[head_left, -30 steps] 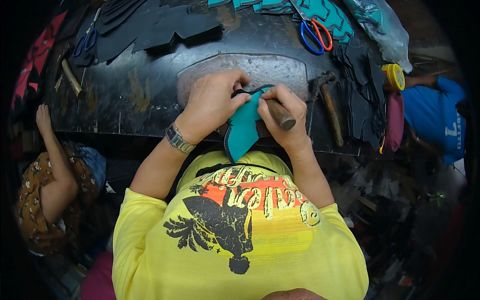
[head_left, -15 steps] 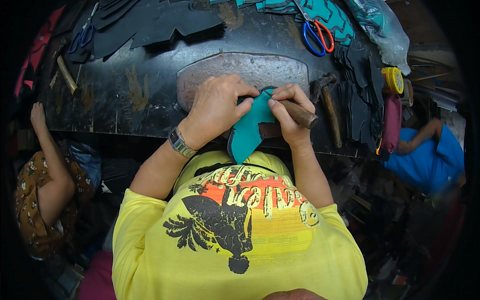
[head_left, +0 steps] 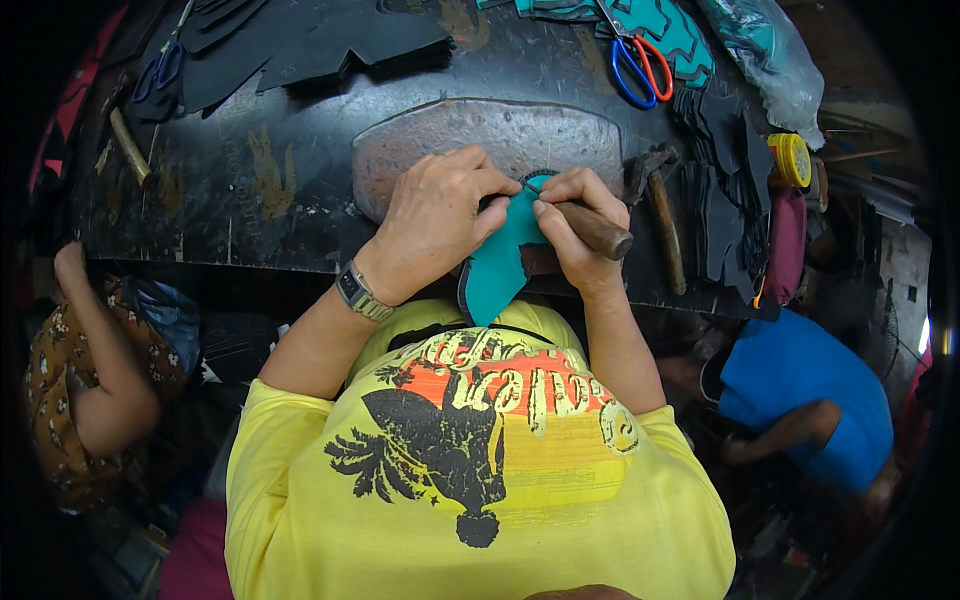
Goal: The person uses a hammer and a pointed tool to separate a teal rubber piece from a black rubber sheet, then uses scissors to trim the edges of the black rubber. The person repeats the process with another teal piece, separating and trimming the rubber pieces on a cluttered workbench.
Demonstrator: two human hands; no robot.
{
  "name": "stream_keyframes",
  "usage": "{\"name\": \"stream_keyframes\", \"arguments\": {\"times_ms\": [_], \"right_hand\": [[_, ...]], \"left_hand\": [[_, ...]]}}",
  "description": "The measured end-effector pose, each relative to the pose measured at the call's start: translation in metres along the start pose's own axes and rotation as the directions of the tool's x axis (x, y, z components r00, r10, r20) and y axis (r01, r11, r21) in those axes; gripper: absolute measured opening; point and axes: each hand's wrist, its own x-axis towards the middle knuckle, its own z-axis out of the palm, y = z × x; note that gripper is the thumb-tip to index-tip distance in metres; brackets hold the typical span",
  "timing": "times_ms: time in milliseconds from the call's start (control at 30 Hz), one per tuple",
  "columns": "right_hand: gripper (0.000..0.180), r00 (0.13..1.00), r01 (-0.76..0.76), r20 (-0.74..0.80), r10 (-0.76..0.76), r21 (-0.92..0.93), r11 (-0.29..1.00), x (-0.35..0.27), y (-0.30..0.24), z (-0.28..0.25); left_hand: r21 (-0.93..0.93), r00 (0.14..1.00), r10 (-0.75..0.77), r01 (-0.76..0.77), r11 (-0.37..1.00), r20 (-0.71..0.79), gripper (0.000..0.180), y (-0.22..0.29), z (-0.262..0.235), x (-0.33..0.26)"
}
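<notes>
Left hand (head_left: 435,215) curled nearly shut, thumb and fingertips pinching the upper edge of the teal leather piece (head_left: 500,270) and pressing it against the grey stone slab (head_left: 490,140). Right hand (head_left: 570,225) closed in a fist round a wooden-handled tool (head_left: 598,230), working end hidden between the two thumbs, so impossible to tell blade from awl. Teal piece lying half on the slab, lower half hanging over the front edge of the black workbench (head_left: 250,200) toward the yellow shirt (head_left: 480,470). Likely trouble: a slip of the tool tip into the left thumb, set just beside it; a skid of the unsupported leather off the slab under pressure, spoiling the edge being worked. Further out, a hammer (head_left: 660,215) just beside the right wrist, easily knocked by an elbow; blue and orange scissors (head_left: 640,68) well apart at the back; other people seated low at both sides, within reach of anything falling off the bench.
</notes>
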Motion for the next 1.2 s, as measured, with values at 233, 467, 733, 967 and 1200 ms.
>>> {"name": "stream_keyframes", "arguments": {"times_ms": [233, 467, 733, 967, 1200], "right_hand": [[0.011, 0.999, 0.051, 0.012, -0.051, -0.063, 0.997, 0.001, 0.000, 0.001], [0.013, 0.989, 0.141, -0.016, -0.145, -0.147, 0.979, 0.001, 0.001, 0.009], [0.010, 0.996, 0.084, 0.017, -0.084, -0.050, 0.995, -0.002, 0.001, 0.003], [0.009, 1.000, 0.017, 0.023, -0.018, 0.032, 0.999, -0.003, -0.001, -0.001], [0.010, 0.995, 0.100, 0.026, -0.099, -0.071, 0.992, -0.001, 0.003, 0.003]], "left_hand": [[0.008, 1.000, -0.004, 0.004, 1.000, 0.013, 0.017, 0.001, -0.001, 0.001], [0.025, 0.949, -0.252, 0.252, 0.968, 0.192, 0.023, 0.008, -0.017, -0.001], [-0.049, 0.994, -0.046, 0.051, 0.998, 0.098, 0.022, 0.002, -0.011, -0.004], [-0.042, 0.994, -0.026, 0.031, 0.999, 0.109, 0.020, 0.002, -0.011, -0.005], [-0.011, 0.995, -0.047, 0.048, 0.999, 0.091, 0.017, 0.001, -0.007, -0.003]]}}
